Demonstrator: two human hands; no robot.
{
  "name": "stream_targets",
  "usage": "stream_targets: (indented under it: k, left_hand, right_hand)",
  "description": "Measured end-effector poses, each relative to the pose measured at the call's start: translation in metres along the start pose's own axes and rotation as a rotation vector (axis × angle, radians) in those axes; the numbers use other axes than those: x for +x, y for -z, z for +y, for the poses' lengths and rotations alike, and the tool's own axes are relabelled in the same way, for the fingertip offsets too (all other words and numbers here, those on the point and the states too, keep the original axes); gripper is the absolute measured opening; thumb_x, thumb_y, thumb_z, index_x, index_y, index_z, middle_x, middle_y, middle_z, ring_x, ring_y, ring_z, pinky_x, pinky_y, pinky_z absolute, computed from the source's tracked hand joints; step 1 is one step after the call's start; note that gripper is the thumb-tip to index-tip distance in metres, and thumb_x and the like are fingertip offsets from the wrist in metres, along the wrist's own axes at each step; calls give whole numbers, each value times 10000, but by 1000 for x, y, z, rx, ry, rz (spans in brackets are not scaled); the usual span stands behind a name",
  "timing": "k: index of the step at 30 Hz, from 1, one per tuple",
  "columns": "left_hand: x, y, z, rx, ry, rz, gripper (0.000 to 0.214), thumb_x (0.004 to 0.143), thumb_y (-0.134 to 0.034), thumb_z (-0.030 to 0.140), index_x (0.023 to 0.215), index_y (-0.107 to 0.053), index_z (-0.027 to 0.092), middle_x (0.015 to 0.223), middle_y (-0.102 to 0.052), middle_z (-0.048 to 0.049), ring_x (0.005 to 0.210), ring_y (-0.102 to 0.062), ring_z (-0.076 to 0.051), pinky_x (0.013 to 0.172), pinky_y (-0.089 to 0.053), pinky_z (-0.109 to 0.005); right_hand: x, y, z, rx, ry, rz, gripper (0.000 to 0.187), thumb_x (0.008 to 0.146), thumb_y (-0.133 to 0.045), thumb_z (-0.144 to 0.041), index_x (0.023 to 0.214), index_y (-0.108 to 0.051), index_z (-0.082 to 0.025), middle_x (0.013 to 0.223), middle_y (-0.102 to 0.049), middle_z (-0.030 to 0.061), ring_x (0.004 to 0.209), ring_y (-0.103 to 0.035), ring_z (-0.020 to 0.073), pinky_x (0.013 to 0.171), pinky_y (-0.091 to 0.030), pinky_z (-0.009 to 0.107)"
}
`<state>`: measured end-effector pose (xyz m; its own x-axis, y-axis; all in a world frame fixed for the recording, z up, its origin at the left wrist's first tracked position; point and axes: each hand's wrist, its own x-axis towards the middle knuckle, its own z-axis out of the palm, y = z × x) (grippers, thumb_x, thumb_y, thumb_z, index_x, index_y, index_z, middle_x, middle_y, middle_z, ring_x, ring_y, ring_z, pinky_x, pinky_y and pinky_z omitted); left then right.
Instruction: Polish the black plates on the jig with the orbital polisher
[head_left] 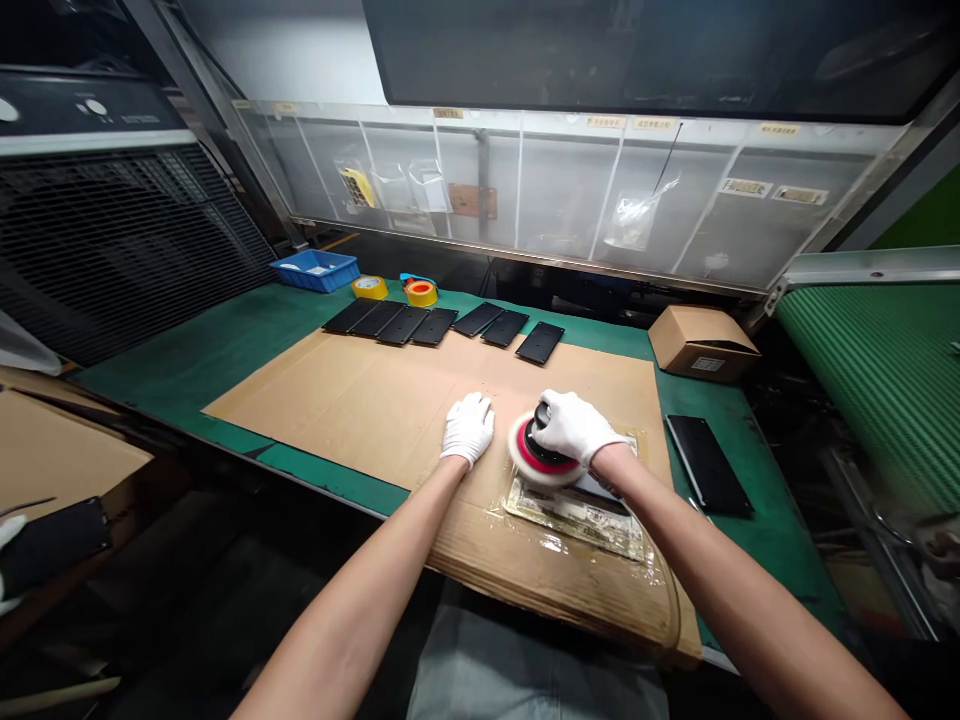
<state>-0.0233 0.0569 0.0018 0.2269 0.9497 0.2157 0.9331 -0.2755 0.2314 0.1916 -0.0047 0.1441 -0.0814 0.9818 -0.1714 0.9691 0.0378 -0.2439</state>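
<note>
My right hand [576,427], in a white glove, is closed over the top of a round polishing tool [538,455] with a red body and a white pad. The pad rests on a taped-down, shiny fixture [585,518] on the cardboard sheet [360,400]. A dark panel seems to lie under the tool, mostly hidden. My left hand [469,427], also gloved, lies flat on the cardboard just left of the tool, fingers stretched out and holding nothing.
Several black flat panels [420,325] lie in a row at the cardboard's far edge, and another panel [709,465] lies on the green mat to the right. A small carton [701,342], two tape rolls [395,290], a blue tray [315,270] and a green conveyor [885,390] surround the bench.
</note>
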Motion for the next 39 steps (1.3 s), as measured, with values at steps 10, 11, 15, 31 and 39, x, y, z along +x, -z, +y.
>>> stream_targets:
  k: [10,11,15,31,39]
  left_hand:
    - [-1,3,1,-17,-3,-8,361,1035,-492,284,1335,-660,175,1530,-572,-156,1453,-491,-300,1245,-314,-448]
    - [0,4,2,-19,-5,-9,358,1035,-491,283,1331,-661,176,1525,-576,-156,1450,-493,-300,1243,-317,-449]
    - [0,5,3,-4,2,-19,353,1040,-482,292,1325,-661,184,1526,-578,-147,1447,-494,-299,1237,-324,-459]
    - [2,2,1,-14,-7,-1,338,1025,-483,298,1306,-661,234,1517,-583,-123,1428,-498,-292,1222,-329,-459]
    - [3,4,2,-8,-18,1,339,1020,-487,300,1300,-666,235,1498,-596,-120,1393,-525,-292,1205,-351,-453]
  right_hand:
    - [-5,0,9,10,-66,33,358,870,-606,-403,1177,-649,-225,1122,-705,167,914,-727,303,729,-508,337]
    - [-5,0,11,-5,-101,45,369,871,-601,-399,1189,-649,-218,1133,-703,179,919,-727,312,728,-509,343]
    - [-5,0,24,7,-36,27,353,859,-620,-418,1155,-660,-230,1091,-728,153,893,-725,301,729,-507,339]
    - [-31,8,65,-9,-308,58,402,873,-613,-415,1212,-675,-207,1119,-712,174,920,-725,304,738,-494,339]
    - [-60,4,93,-6,-339,98,387,883,-614,-454,1193,-681,-232,1053,-721,141,855,-708,267,693,-445,309]
